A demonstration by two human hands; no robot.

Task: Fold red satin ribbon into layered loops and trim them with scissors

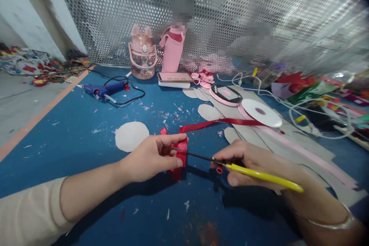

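Note:
My left hand (152,157) pinches a piece of red ribbon (181,152) between thumb and fingers, over the middle of the blue table. In my right hand (253,165) is a pair of scissors (259,177) with a yellow handle and thin dark blades. The blades point left and lie across the red ribbon at my left fingertips; whether they are apart cannot be made out. A small red curled piece (219,169) shows just under the scissors' pivot. A length of red ribbon (213,123) runs from near my left hand to the spools. Left of that hand lies a pale round disc (132,136).
A blue glue gun (105,90) with a black cord lies at the left. At the back stand a clear pink bottle (143,55), a pink bottle in a sleeve (173,50) and a phone (175,78). Ribbon spools (261,112) rest on grey card sheets (291,146), near white cables (291,111).

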